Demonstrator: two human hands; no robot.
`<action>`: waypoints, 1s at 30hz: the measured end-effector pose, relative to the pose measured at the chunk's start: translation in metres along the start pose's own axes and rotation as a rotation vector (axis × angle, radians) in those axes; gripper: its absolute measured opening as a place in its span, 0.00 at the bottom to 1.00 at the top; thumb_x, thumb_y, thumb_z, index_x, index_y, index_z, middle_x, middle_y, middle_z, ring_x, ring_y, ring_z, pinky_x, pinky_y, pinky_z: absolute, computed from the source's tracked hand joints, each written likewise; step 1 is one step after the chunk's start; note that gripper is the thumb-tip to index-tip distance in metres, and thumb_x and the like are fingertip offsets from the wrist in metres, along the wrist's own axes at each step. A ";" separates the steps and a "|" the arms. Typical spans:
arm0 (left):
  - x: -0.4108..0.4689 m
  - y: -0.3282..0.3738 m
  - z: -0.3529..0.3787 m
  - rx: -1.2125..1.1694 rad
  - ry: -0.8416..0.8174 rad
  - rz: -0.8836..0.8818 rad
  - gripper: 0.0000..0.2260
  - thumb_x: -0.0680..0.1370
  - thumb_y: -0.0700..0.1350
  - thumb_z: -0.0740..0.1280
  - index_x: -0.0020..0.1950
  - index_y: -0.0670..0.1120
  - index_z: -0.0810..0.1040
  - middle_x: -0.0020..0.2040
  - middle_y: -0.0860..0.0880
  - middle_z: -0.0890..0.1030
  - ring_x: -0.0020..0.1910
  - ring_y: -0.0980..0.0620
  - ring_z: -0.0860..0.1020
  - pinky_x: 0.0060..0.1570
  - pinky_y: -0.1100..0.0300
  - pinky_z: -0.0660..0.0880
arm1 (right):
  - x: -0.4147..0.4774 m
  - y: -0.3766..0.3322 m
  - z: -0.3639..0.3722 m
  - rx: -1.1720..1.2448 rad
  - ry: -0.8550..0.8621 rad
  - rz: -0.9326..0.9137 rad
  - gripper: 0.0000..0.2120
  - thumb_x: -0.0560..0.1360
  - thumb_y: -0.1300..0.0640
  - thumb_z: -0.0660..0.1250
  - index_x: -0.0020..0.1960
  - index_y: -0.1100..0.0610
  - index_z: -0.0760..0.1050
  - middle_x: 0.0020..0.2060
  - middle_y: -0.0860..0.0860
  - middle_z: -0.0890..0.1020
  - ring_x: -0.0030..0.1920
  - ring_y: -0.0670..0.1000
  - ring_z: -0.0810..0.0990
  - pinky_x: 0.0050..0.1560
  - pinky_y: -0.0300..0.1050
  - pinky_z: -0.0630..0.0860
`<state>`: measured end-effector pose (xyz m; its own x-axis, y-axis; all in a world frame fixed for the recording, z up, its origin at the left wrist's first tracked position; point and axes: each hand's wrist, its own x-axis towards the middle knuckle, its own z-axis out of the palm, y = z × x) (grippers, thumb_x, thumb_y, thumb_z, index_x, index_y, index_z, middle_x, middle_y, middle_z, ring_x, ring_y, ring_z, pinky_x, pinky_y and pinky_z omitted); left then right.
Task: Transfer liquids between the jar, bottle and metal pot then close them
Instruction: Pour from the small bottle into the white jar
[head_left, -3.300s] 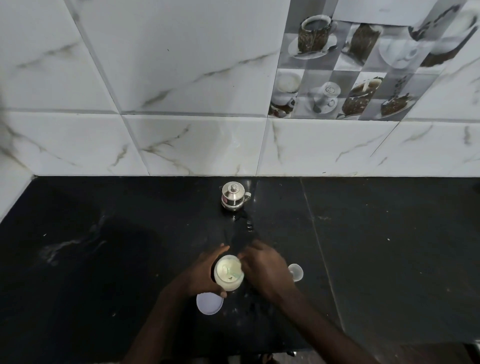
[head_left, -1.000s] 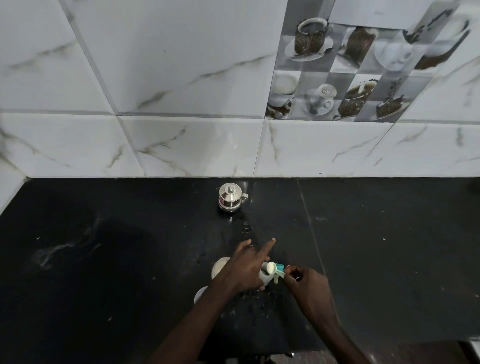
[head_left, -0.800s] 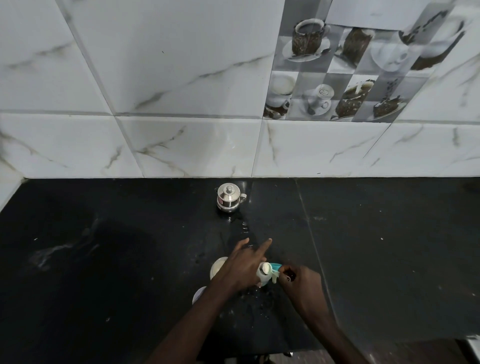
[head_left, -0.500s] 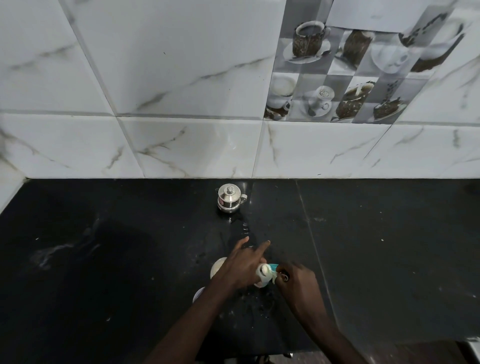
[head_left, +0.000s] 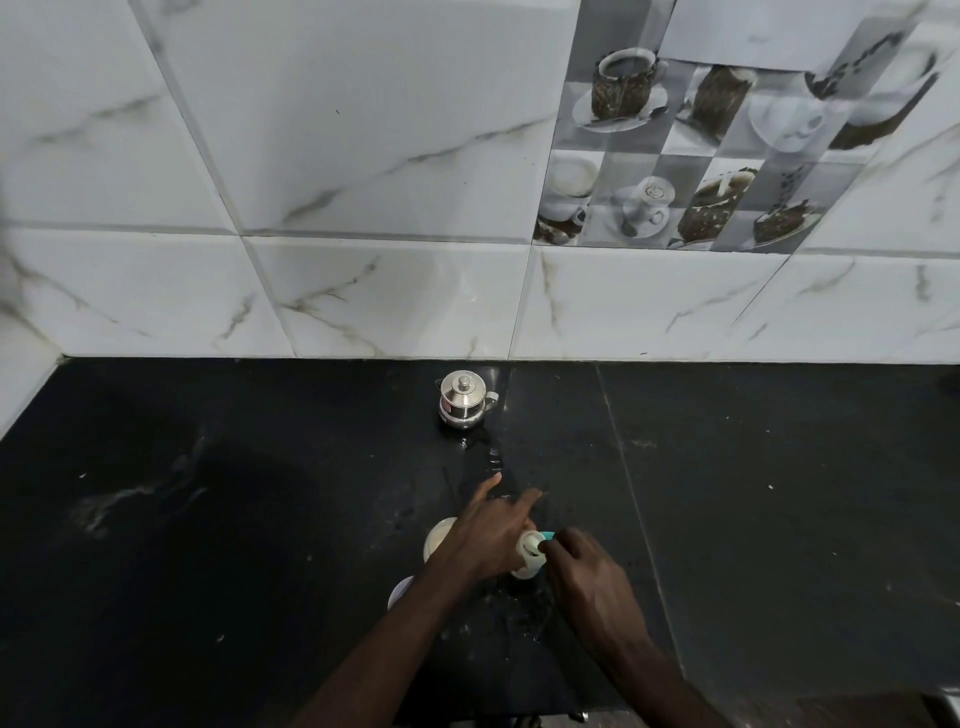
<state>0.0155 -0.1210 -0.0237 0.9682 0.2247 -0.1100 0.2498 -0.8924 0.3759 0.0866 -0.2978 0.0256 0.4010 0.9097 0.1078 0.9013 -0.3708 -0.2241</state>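
Both hands meet at the near centre of the black counter (head_left: 208, 519). Left hand (head_left: 488, 535) wraps the small white bottle (head_left: 525, 569) from the left, index and middle fingers stretched out straight toward the far side, other fingers curled on the bottle body. Right hand (head_left: 582, 577) closed at the bottle's top, fingertips pinched on the white cap (head_left: 531, 545) beside a teal bit (head_left: 548, 534); cannot tell how tight the cap sits. Bottle mostly hidden by the hands, only its top and a bit of its side show.

Open jar (head_left: 437, 538) with pale liquid stands just left of the bottle, partly behind the left hand. White jar lid (head_left: 400, 592) lies flat on the counter, near-left of the jar, half covered by the left forearm. Metal pot (head_left: 462, 400), lid on, stands well apart at the far side by the tiled wall (head_left: 363, 156). Wet drops (head_left: 493, 457) on the counter between pot and hands.
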 end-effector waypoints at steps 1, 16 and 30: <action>0.000 0.000 -0.001 0.001 -0.001 -0.001 0.44 0.69 0.54 0.76 0.78 0.47 0.58 0.57 0.56 0.86 0.65 0.53 0.80 0.78 0.53 0.40 | -0.001 0.000 0.000 0.003 0.004 -0.010 0.15 0.66 0.61 0.77 0.49 0.54 0.76 0.42 0.49 0.74 0.39 0.50 0.72 0.26 0.44 0.63; 0.000 -0.002 0.003 -0.030 -0.003 -0.004 0.39 0.71 0.56 0.74 0.76 0.49 0.61 0.54 0.55 0.87 0.64 0.53 0.80 0.79 0.52 0.41 | -0.010 0.009 -0.004 0.076 -0.012 0.023 0.15 0.74 0.52 0.60 0.54 0.53 0.82 0.50 0.48 0.80 0.50 0.51 0.79 0.35 0.42 0.74; -0.009 -0.003 -0.004 -0.131 -0.039 -0.042 0.50 0.66 0.58 0.79 0.81 0.52 0.54 0.69 0.55 0.80 0.73 0.57 0.71 0.81 0.47 0.42 | -0.007 0.004 -0.014 0.761 0.191 0.700 0.12 0.73 0.62 0.76 0.44 0.44 0.86 0.39 0.35 0.86 0.43 0.35 0.83 0.49 0.30 0.77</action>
<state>0.0064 -0.1185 -0.0199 0.9562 0.2433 -0.1628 0.2923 -0.8233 0.4866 0.0895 -0.3085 0.0379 0.8715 0.4685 -0.1447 0.1443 -0.5270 -0.8375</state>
